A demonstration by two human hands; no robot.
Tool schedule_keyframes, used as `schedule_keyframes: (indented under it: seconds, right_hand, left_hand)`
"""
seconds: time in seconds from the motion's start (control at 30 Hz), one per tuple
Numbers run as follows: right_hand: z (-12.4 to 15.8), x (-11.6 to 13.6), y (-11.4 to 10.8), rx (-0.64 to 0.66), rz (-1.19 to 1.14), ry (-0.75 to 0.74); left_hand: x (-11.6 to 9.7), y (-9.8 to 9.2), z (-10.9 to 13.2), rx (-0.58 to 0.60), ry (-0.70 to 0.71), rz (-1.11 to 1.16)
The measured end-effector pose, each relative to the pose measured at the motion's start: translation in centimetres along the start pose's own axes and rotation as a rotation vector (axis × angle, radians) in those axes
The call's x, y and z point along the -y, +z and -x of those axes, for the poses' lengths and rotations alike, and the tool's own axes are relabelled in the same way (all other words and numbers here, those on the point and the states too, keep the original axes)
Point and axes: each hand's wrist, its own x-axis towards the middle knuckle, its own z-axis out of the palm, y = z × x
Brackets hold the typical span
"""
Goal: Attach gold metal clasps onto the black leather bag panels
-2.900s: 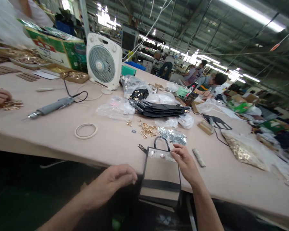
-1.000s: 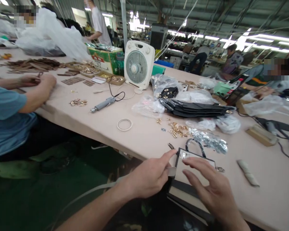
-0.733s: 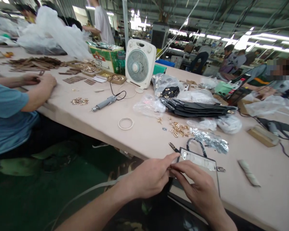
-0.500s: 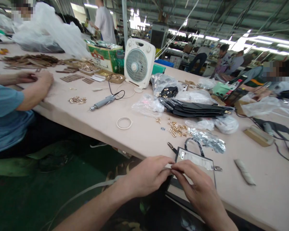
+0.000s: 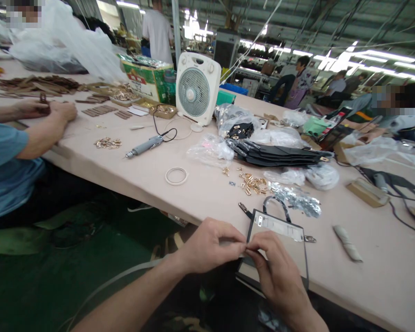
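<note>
My left hand [image 5: 216, 244] is closed in a pinch at the table's front edge. A long thin pale strip [image 5: 124, 276] runs from behind my left wrist down to the lower left, and a whitish bit of it seems to show at the fingertips. Meeting them, the thumb and forefinger of my right hand [image 5: 278, 267] are pinched too; what lies between them is hidden. Under and behind my hands a small handbag [image 5: 290, 246] with a beige panel, dark edges and a wrapped handle leans on the table edge. Metal fittings show on its side tabs.
Behind the bag lie gold buckles [image 5: 252, 183], silvery pieces [image 5: 297, 199] and stacked black straps [image 5: 280, 154]. A tape roll [image 5: 176, 176], an electric screwdriver [image 5: 145, 146] and a fan [image 5: 198, 90] stand leftward. A rolled cloth [image 5: 347, 243] lies right. A co-worker's hands [image 5: 50, 109] work far left.
My fingertips have come closer together, and the pale bit between them shows less. The view has shifted slightly. The co-worker at left now holds up a small dark piece.
</note>
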Motion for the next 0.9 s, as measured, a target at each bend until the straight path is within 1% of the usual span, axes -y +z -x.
schedule_keyframes:
  seconds: [0.07,0.1,0.13,0.17,0.2,0.23,0.3,0.33,0.4,0.43,0.53,0.6,0.67,0.8,0.9]
  right_hand:
    - [0.8,0.9,0.1,-0.039,-0.008,-0.131]
    - [1.3,1.1,0.0,-0.04,-0.032,-0.176]
    - [1.6,1.1,-0.2,-0.039,-0.064,-0.191]
    - [1.8,0.7,-0.6,-0.05,-0.091,-0.17]
    - [1.9,-0.1,-1.1,-0.083,-0.105,-0.116]
    - [1.7,-1.2,-1.7,-0.129,-0.1,-0.032]
    - [1.1,-4.2,-3.2,-0.212,-0.042,0.172]
    - [0.6,-6.0,-3.8,-0.231,-0.004,0.267]
    - [-0.2,-9.4,-4.3,-0.177,0.035,0.392]
    - [-0.4,-10.9,-4.2,-0.136,0.027,0.43]
    - [-0.7,-14.0,-2.6,-0.029,-0.039,0.49]
    - [-0.5,-14.9,-1.3,0.011,-0.06,0.505]
    - [-0.3,-15.3,-0.6,0.026,-0.058,0.502]
    - [-0.1,-15.8,-0.3,0.039,-0.043,0.488]
    - [-0.3,-16.1,-0.2,0.051,-0.032,0.491]
  left_hand:
    - [0.9,0.0,-0.1,-0.077,-0.113,0.217]
    - [1.3,-0.1,-0.1,-0.12,-0.164,0.285]
    - [1.6,-0.3,-0.1,-0.155,-0.205,0.317]
    - [1.9,-0.6,0.0,-0.175,-0.237,0.319]
    - [2.0,-0.9,0.1,-0.171,-0.261,0.294]
    - [2.2,-1.2,0.2,-0.139,-0.278,0.258]
    - [2.3,-1.5,0.6,-0.049,-0.29,0.187]
    - [2.3,-1.6,0.8,-0.003,-0.29,0.156]
    - [2.3,-1.4,1.0,0.071,-0.284,0.105]
    - [2.3,-1.2,1.1,0.1,-0.276,0.084]
    - [2.3,-0.7,1.2,0.155,-0.259,0.031]
    - [2.4,-0.7,1.1,0.166,-0.259,0.007]
    - [2.5,-1.0,1.1,0.16,-0.261,-0.005]
    - [2.8,-1.5,1.2,0.137,-0.265,0.007]
    - [3.1,-1.6,1.2,0.133,-0.274,0.016]
